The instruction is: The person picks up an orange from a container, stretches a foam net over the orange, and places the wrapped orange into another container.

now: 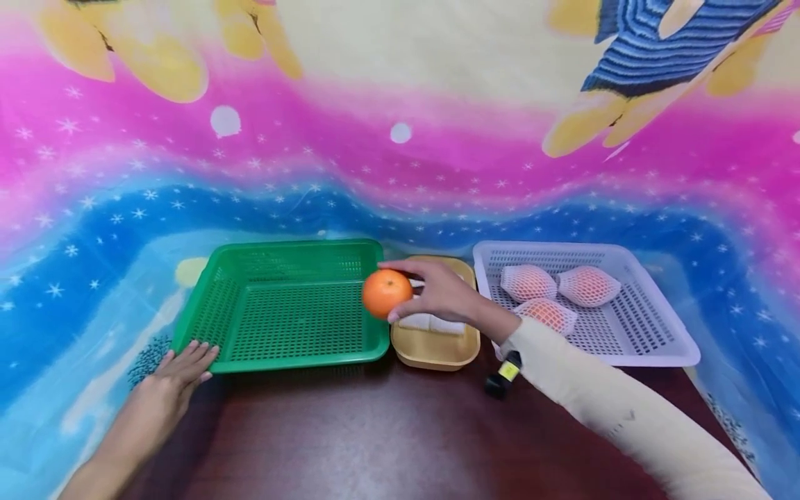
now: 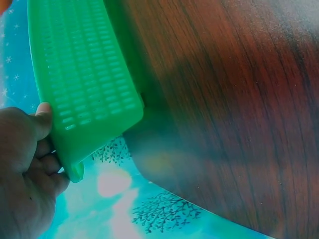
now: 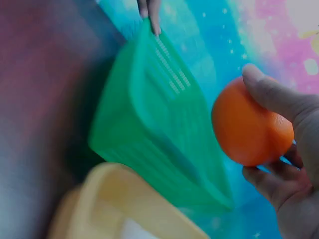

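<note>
In the head view my right hand [image 1: 446,292] holds an orange [image 1: 387,293] above the right end of the green basket [image 1: 300,362], beside the tan tray. Close up in the right wrist view, thumb and fingers grip the unwrapped orange [image 3: 249,124] from opposite sides. My left hand [image 1: 184,368] grips the near left corner of the green basket. The left wrist view shows that hand [image 2: 27,159] at the basket's rim, thumb on one side and fingers curled at the other. Only mesh floor shows inside the green basket.
Between the baskets sits a tan tray [image 1: 437,355] with white, folded-looking material [image 1: 432,323] in it. A lilac basket [image 1: 625,333] on the right holds three fruits in foam nets [image 1: 589,285]. All stand on a dark wooden table [image 1: 350,437] before a patterned cloth [image 1: 400,187].
</note>
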Tool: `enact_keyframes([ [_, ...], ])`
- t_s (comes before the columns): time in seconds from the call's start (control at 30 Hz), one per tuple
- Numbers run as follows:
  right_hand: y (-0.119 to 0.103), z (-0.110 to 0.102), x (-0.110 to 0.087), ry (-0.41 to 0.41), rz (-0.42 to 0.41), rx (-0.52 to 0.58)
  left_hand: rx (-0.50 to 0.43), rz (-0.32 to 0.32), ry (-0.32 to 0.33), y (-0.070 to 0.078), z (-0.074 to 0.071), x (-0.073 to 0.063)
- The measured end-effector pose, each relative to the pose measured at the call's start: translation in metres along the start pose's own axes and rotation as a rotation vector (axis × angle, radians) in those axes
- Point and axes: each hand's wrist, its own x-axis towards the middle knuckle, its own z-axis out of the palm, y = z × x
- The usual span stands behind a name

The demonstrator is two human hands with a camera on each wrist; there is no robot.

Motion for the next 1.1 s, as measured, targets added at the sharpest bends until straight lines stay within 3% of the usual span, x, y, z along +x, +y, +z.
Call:
enact_keyframes([
  [0.23, 0.017, 0.01, -0.063, 0.043, 0.078, 0.182, 0.007, 0.015, 0.021, 0.0, 0.002, 0.0],
  [0.43, 0.027, 0.023, -0.106, 0.063, 0.104, 0.253, 0.009, 0.001, 0.006, 0.001, 0.001, -0.001],
  [0.6, 0.043, 0.043, -0.134, 0.096, 0.083, 0.178, 0.013, -0.009, 0.004, 0.002, 0.001, -0.003],
  [0.87, 0.067, 0.071, -0.156, 0.158, 0.004, -0.187, 0.019, -0.044, -0.037, 0.004, 0.0, -0.002],
  [1.1, 0.082, 0.087, -0.162, 0.145, 0.025, -0.181, 0.021, -0.042, -0.043, 0.004, 0.001, -0.002],
])
